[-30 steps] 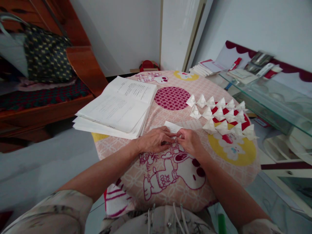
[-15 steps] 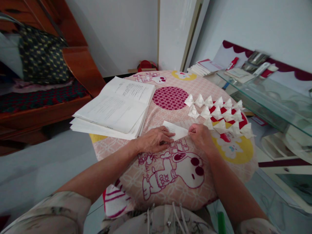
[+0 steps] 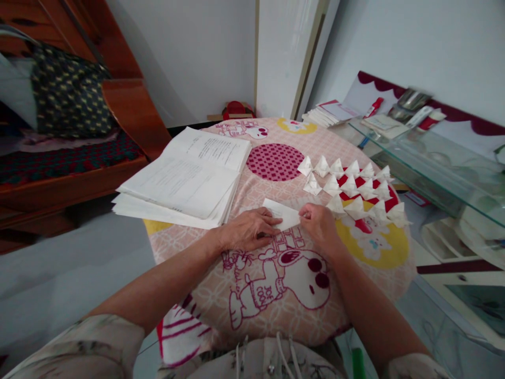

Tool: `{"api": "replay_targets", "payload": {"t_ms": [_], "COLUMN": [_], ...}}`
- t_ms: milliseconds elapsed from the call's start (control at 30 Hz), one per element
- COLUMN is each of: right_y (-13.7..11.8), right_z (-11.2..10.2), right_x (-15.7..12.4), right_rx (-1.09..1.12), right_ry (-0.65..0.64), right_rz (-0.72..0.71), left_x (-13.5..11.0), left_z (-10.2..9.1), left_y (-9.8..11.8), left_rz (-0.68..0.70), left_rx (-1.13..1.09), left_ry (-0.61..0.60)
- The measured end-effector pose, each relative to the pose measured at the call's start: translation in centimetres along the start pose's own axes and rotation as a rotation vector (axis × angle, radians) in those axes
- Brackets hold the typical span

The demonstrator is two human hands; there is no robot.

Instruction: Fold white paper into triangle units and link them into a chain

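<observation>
A small folded piece of white paper (image 3: 290, 217) lies on the cloth-covered round table between my two hands. My left hand (image 3: 249, 229) rests on its left end, fingers stretched out over the paper. At the paper's right corner, the thumb and fingers of my right hand (image 3: 317, 223) are pinched together on it. Just beyond my right hand stand rows of folded white paper shapes (image 3: 349, 185), each with a pointed top. Left of the paper lies a stack of printed sheets (image 3: 177, 173), its top sheets spread open.
A pink patterned tablecloth (image 3: 276, 295) covers the table. Along the right runs a glass shelf (image 3: 445, 163) holding a metal pot (image 3: 414, 99) and a stack of papers (image 3: 329, 112). To the left, a dark patterned bag (image 3: 71, 89) sits on a wooden bench (image 3: 130, 113).
Little differs. My right hand has shifted slightly left along with the paper's corner, still pinching it. My left hand stays on the paper, and the whole view has tilted slightly.
</observation>
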State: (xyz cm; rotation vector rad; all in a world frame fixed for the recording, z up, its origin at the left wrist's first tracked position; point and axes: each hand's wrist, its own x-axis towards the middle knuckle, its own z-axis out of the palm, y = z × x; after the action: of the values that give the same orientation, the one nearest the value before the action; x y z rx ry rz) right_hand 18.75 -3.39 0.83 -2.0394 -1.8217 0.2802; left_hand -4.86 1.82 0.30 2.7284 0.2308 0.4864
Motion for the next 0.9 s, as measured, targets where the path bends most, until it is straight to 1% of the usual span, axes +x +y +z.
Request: {"api": "replay_targets", "payload": {"t_ms": [67, 133, 200, 267, 400, 567, 800, 900], "right_y": [0.7, 0.9, 0.8, 0.6, 0.5, 0.7, 1.0, 1.2], "right_z": [0.1, 0.5, 1.3, 2.2, 3.3, 3.3, 3.4, 3.5], "right_x": [0.1, 0.1, 0.2, 0.3, 0.4, 0.4, 0.7, 0.7], "right_rx": [-0.003, 0.008, 0.016, 0.004, -0.021, 0.018, 0.069, 0.086], "right_ry": [0.124, 0.218, 0.243, 0.220, 0.172, 0.150, 0.195, 0.189], "right_rz": [-0.069, -0.199, -0.313, -0.369, -0.383, -0.388, -0.359, -0.363], "left_x": [0.0, 0.0, 0.0, 0.0, -0.2, -0.3, -0.2, -0.2], "left_z": [0.0, 0.1, 0.2, 0.3, 0.5, 0.6, 0.5, 0.5], "left_y": [0.2, 0.4, 0.7, 0.8, 0.9, 0.8, 1.0, 1.1], "left_rz": [-0.006, -0.011, -0.016, -0.017, -0.023, -0.031, -0.031, -0.031], "left_rx": [0.012, 0.026, 0.035, 0.031, 0.004, 0.010, -0.006, -0.008], "left_ry": [0.007, 0.024, 0.046, 0.059, 0.070, 0.054, 0.064, 0.062]}}
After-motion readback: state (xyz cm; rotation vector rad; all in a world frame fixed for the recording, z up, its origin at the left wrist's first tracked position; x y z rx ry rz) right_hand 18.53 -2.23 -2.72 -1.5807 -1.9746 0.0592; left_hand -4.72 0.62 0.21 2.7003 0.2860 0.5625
